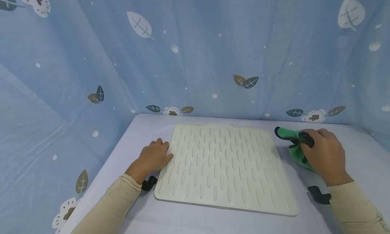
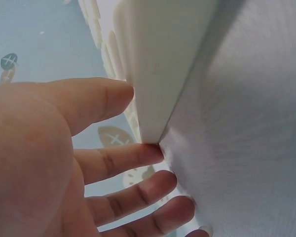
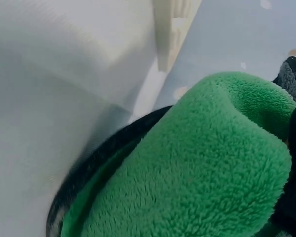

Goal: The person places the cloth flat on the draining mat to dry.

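Observation:
A cream drying mat (image 1: 214, 166) with rows of raised oval ridges lies flat in the middle of the head view. At its left edge is my left hand (image 1: 153, 155), thumb tip at the mat's rim and the other fingers loosely extended. The left wrist view has the thumb (image 2: 101, 98) against the mat's side wall (image 2: 163, 64), with fingertips low beside it. My right hand (image 1: 324, 153) grips a bunched green microfiber cloth (image 1: 297, 156) with black edging, just right of the mat's far right corner. Fluffy green cloth (image 3: 187, 173) fills much of the right wrist view, hiding the right fingers.
White fabric (image 1: 195, 222) covers the table under the mat. A blue curtain (image 1: 195, 58) printed with leaves and flowers hangs behind the table and along its left side. Black wrist mounts (image 1: 318, 195) sit at both forearms.

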`<control>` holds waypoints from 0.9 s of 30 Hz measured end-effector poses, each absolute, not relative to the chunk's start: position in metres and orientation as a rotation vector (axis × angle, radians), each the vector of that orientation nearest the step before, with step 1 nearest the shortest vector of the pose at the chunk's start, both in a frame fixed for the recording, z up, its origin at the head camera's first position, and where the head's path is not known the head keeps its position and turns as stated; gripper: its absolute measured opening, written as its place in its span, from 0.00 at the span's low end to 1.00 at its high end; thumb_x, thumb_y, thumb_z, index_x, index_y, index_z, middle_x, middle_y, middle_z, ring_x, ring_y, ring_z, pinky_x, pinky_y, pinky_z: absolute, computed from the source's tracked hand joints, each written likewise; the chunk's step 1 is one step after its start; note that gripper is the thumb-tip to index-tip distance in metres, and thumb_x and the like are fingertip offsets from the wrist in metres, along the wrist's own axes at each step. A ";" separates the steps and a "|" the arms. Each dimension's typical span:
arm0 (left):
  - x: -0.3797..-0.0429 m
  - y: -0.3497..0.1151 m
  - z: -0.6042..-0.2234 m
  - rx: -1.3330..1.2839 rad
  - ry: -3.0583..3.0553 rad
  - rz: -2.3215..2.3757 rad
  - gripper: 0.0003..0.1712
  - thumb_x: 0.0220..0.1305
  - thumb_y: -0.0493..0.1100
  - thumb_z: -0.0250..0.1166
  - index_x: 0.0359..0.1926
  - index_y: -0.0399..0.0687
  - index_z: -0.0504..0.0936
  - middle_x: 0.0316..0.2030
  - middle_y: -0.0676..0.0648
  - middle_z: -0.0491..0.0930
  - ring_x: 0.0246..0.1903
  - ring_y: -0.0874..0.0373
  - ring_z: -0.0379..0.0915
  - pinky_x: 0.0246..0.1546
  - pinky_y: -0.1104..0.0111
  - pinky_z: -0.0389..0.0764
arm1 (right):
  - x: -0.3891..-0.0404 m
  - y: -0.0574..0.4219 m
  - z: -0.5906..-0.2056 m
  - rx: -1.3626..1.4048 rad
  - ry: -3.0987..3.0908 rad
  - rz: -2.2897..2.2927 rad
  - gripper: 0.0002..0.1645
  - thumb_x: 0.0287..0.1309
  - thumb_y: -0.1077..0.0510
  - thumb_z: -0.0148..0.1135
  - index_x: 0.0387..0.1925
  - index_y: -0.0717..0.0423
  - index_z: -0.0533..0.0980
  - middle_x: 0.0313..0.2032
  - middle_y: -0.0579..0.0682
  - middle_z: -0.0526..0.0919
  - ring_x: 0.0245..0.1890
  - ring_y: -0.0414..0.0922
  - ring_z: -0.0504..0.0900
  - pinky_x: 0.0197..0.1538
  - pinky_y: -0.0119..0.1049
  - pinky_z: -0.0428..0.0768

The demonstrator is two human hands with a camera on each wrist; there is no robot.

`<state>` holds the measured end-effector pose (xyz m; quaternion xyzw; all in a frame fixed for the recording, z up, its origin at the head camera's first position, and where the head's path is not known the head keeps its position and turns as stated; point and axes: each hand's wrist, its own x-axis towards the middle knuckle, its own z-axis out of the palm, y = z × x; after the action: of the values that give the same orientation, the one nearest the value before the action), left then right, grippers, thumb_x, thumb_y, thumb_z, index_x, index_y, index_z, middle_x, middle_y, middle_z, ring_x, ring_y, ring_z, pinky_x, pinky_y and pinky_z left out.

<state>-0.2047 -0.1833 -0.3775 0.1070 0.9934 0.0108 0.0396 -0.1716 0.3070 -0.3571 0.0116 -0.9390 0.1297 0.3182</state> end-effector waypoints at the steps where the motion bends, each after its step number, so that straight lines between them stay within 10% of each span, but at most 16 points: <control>1: -0.205 -0.183 -0.378 0.331 3.046 0.031 0.32 0.71 0.55 0.61 0.65 0.36 0.74 0.53 0.35 0.75 0.51 0.41 0.75 0.45 0.47 0.80 | -0.171 0.306 -0.356 0.040 -2.458 0.346 0.22 0.46 0.72 0.68 0.47 0.72 0.79 0.39 0.75 0.76 0.41 0.70 0.75 0.41 0.69 0.74; 27: -0.203 -0.183 -0.378 0.322 3.058 0.037 0.33 0.70 0.55 0.62 0.64 0.35 0.74 0.54 0.34 0.75 0.52 0.40 0.76 0.48 0.45 0.79 | -0.152 0.262 -0.331 0.310 -2.299 0.443 0.24 0.40 0.78 0.70 0.45 0.70 0.82 0.38 0.67 0.78 0.38 0.61 0.76 0.35 0.59 0.76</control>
<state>-0.2025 -0.1826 -0.3778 0.1046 0.9939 0.0119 0.0333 -0.1525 0.2618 -0.3311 0.1214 -0.9004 0.1735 0.3800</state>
